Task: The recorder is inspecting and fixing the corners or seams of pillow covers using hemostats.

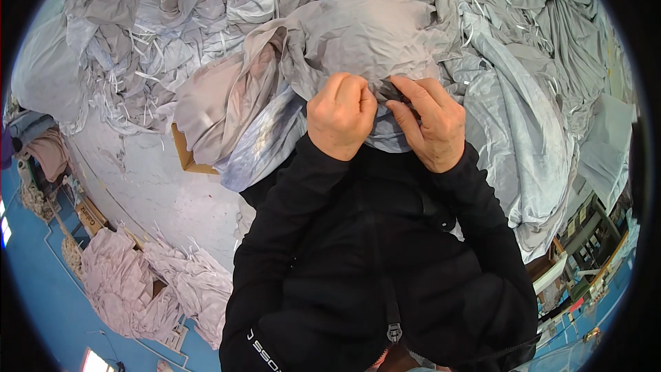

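Observation:
A large piece of thin grey fabric point(372, 27) lies bunched in front of me, its near edge drawn up to my hands. My left hand point(342, 116) is closed in a fist on that edge, knuckles up. Just to its right, my right hand point(435, 124) has its thumb and index finger curved around something dark at the cloth's edge. The dark spot is too small to make out; it may be a fold or a small object. Pale blue-white patterned fabric point(268, 138) shows under the grey cloth on the left.
Heaps of grey fabric with white ties point(144, 41) cover the far side, and more pale cloth point(516, 145) hangs at right. A cardboard box corner point(186, 151) juts out at left on a white surface point(138, 172). Pinkish cloth point(124, 282) is piled lower left above a blue floor point(41, 289).

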Demonstrator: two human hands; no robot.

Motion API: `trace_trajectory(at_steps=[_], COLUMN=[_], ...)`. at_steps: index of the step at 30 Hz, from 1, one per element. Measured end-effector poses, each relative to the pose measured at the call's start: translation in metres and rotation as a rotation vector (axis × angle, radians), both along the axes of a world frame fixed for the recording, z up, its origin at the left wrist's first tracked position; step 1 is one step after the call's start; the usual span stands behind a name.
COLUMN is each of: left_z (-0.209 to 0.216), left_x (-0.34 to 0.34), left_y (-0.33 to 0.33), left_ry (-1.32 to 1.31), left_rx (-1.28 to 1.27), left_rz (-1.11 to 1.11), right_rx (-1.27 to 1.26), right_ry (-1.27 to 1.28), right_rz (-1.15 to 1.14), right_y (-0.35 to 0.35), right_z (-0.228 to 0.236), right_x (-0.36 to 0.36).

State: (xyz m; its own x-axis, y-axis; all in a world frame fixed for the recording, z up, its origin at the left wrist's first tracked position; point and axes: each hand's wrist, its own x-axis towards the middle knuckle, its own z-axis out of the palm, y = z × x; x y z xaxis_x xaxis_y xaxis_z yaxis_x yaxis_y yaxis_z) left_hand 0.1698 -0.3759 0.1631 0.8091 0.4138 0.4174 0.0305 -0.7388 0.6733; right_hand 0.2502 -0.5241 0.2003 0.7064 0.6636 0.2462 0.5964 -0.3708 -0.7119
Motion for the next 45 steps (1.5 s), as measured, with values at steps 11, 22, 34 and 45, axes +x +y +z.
trace_trajectory(at_steps=[11,22,34,45], left_z=[-0.003,-0.004,-0.006,-0.01], left_x=[-0.01,-0.011,-0.011,-0.016], left_y=[0.0,-0.001,-0.003,0.001], left_ry=[-0.019,-0.065,-0.061,-0.017], left_rx=[-0.238,-0.223,-0.235,-0.426], left_rz=[0.074,0.079,0.09,0.127], right_rx=[-0.086,-0.107,-0.095,-0.007], right_ry=[-0.141,-0.182,-0.196,-0.029], right_rz=[0.066,0.071,0.067,0.042], right_y=[0.009,0.016,0.016,0.007], right_z=[0.003,0.002,-0.001,0.0], right_x=[-0.003,-0.003,-0.002,0.002])
